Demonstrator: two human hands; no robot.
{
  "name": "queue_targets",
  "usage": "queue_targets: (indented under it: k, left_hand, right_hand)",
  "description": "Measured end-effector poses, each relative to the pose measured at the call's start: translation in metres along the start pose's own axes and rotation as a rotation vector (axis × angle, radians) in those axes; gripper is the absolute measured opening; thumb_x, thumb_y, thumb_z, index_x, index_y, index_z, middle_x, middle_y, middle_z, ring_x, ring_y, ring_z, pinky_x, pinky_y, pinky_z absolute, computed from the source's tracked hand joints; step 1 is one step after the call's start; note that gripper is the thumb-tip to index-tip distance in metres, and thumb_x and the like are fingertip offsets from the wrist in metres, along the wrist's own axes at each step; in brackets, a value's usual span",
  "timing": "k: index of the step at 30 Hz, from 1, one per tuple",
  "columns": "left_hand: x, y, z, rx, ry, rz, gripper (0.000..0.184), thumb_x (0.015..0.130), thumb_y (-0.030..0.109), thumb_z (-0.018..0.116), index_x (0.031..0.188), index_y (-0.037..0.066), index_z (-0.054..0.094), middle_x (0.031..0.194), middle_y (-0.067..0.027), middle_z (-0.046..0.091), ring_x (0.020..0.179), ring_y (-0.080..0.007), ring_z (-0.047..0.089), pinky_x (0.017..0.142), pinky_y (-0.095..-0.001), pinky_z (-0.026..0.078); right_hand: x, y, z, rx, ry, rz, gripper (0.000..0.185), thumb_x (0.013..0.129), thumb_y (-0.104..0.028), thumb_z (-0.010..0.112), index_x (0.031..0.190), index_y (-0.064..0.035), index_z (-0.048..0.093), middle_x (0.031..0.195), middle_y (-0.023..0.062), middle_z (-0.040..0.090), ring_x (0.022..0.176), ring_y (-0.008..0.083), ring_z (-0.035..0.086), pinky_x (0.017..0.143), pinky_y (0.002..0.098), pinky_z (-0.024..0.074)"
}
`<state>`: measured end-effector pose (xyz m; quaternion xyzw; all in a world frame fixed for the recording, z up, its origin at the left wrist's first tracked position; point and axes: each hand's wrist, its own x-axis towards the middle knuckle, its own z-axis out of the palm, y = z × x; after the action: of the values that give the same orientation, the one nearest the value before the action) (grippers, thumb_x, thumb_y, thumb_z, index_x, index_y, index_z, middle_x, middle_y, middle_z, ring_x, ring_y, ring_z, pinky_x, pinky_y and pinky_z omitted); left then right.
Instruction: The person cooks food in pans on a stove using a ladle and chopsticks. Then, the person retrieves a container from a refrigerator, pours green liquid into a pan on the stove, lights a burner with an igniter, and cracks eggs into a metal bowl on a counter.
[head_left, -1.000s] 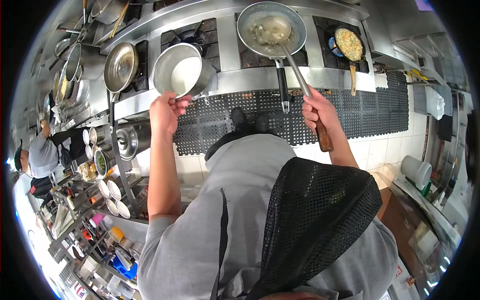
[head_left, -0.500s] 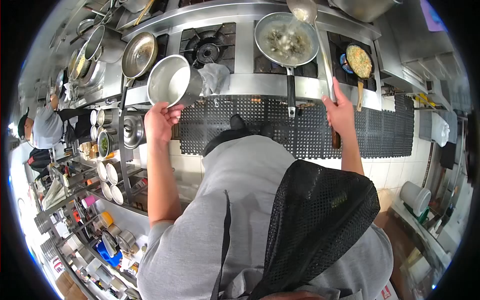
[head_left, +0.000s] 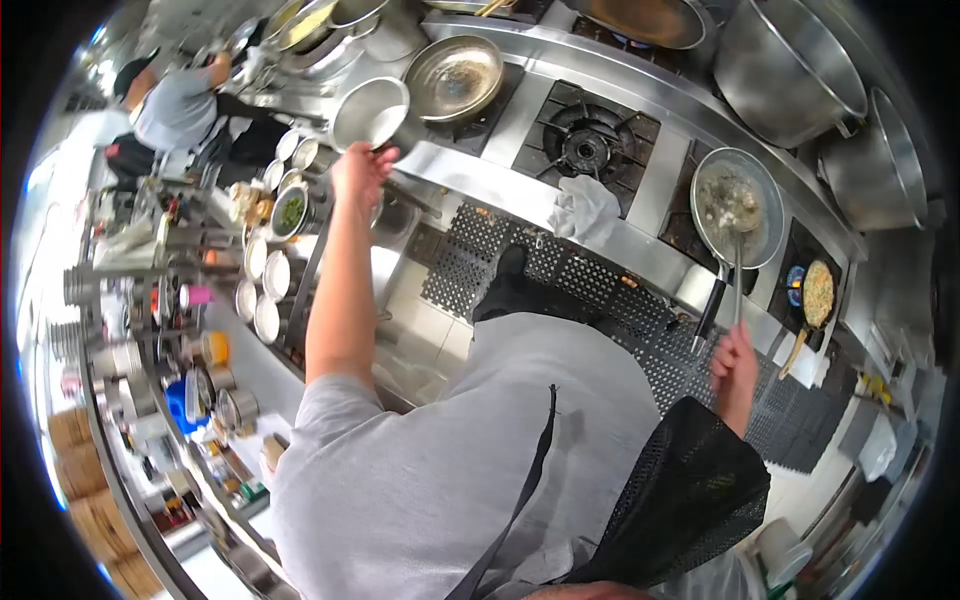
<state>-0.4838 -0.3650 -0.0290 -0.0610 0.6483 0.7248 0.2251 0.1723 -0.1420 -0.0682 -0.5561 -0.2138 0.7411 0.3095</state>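
Note:
My left hand (head_left: 362, 176) is closed at the near side of a steel saucepan (head_left: 372, 112), holding it over the left end of the stove front. The saucepan's handle is hidden by my fingers. In my right hand (head_left: 735, 362) is the long handle of a ladle (head_left: 739, 285). Its bowl end dips into a frying pan (head_left: 773, 235) on a right-hand burner, amid pale liquid and lumps. The frying pan's black handle sticks out toward me, left of the ladle. A smaller pan of yellowish food (head_left: 818, 298) sits beyond it, over a blue flame.
A bare burner (head_left: 585, 150) has a crumpled cloth (head_left: 585, 208) at its front edge. Another frying pan (head_left: 455, 78) is left of it. Large pots (head_left: 790, 75) stand at the back right. A co-worker (head_left: 178, 108) is at far left, near shelves of containers (head_left: 268, 275).
My view has swung left. My left hand has carried the saucepan left and away from the burners. The ladle has come down from above the frying pan into it.

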Motion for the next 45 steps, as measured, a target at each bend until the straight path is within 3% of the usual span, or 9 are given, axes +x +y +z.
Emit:
queue_targets:
  k: [7,13,17,22,26,30,34,39,45]
  left_hand:
    - [0.373,-0.017,-0.098,0.096,-0.234,-0.038,0.040,0.100,0.008,0.034,0.129,-0.014,0.050,0.118,-0.0270,0.067,0.099,-0.0363,0.071,0.078,-0.0400,0.063]
    - [0.500,-0.042,-0.100,-0.231,-0.097,-0.529,0.044,0.102,0.009,0.027,0.131,-0.011,0.053,0.112,-0.0224,0.071,0.096,-0.0316,0.072,0.077,-0.0396,0.065]
    - [0.522,-0.061,-0.097,-0.506,0.004,-0.537,0.050,0.109,0.024,0.031,0.139,-0.014,0.042,0.131,-0.0284,0.061,0.117,-0.0405,0.066,0.091,-0.0512,0.062]
    - [0.486,-0.060,-0.073,-0.609,-0.176,-0.579,0.078,0.104,0.050,0.049,0.150,-0.010,0.028,0.131,-0.0267,0.061,0.117,-0.0384,0.064,0.099,-0.0487,0.058]
    - [0.318,-0.044,0.024,-0.132,-0.433,-0.162,0.043,0.104,0.027,0.056,0.129,-0.008,0.055,0.115,-0.0210,0.067,0.100,-0.0281,0.066,0.096,-0.0422,0.055]
    - [0.106,-0.079,0.122,0.503,-1.008,-0.288,0.031,0.101,0.020,0.057,0.124,0.000,0.062,0.115,-0.0148,0.069,0.094,-0.0219,0.068,0.082,-0.0360,0.057]
    - [0.039,-0.261,0.153,1.093,-1.256,0.320,0.050,0.096,0.031,0.068,0.139,0.008,0.058,0.125,-0.0169,0.066,0.101,-0.0262,0.070,0.083,-0.0366,0.057]
    - [-0.077,-0.296,0.166,1.441,-0.924,0.766,0.067,0.082,0.037,0.080,0.138,0.005,0.060,0.130,-0.0294,0.061,0.129,-0.0445,0.055,0.108,-0.0489,0.046]
    - [-0.072,-0.289,0.169,1.402,-0.510,0.467,0.058,0.080,0.032,0.075,0.126,-0.001,0.063,0.116,-0.0278,0.070,0.109,-0.0426,0.068,0.096,-0.0467,0.053]
  right_hand:
    - [-0.024,0.013,0.076,-1.156,0.451,-0.304,0.059,0.100,-0.018,0.061,0.156,-0.0130,0.042,0.058,-0.0041,0.045,0.046,0.0085,0.045,0.043,0.0257,0.0405]
    - [-0.023,0.045,0.124,0.156,0.191,-0.046,0.057,0.105,-0.024,0.059,0.157,-0.0168,0.038,0.079,-0.0035,0.053,0.054,0.0048,0.047,0.041,0.0218,0.0377]
    - [-0.063,0.016,0.130,-0.524,0.394,-0.060,0.049,0.102,-0.021,0.061,0.149,-0.0138,0.050,0.072,-0.0031,0.050,0.048,0.0072,0.045,0.042,0.0250,0.0404]
    - [0.012,0.069,0.166,-0.829,0.671,-0.281,0.047,0.101,-0.020,0.063,0.146,-0.0148,0.052,0.072,-0.0037,0.049,0.050,0.0081,0.046,0.045,0.0300,0.0424]
    - [-0.036,0.054,0.145,0.119,0.215,-0.085,0.049,0.103,-0.024,0.061,0.149,-0.0140,0.046,0.074,-0.0055,0.050,0.059,0.0044,0.046,0.046,0.0220,0.0367]
    - [-0.067,0.028,0.100,-0.714,0.310,-0.088,0.055,0.102,-0.025,0.061,0.153,-0.0107,0.043,0.068,-0.0021,0.053,0.056,0.0068,0.053,0.047,0.0244,0.0445]
    - [0.019,0.083,0.058,-1.153,0.474,-0.562,0.059,0.101,-0.024,0.062,0.155,-0.0105,0.042,0.068,0.0001,0.053,0.056,0.0087,0.055,0.046,0.0281,0.0468]
    - [-0.033,0.019,0.013,0.010,-0.016,0.022,0.058,0.101,-0.019,0.062,0.155,-0.0112,0.043,0.068,-0.0005,0.051,0.053,0.0085,0.054,0.045,0.0271,0.0460]
    - [0.033,0.045,-0.044,-1.103,0.278,-0.714,0.056,0.101,-0.018,0.061,0.154,-0.0127,0.044,0.066,-0.0004,0.050,0.046,0.0094,0.049,0.042,0.0287,0.0439]
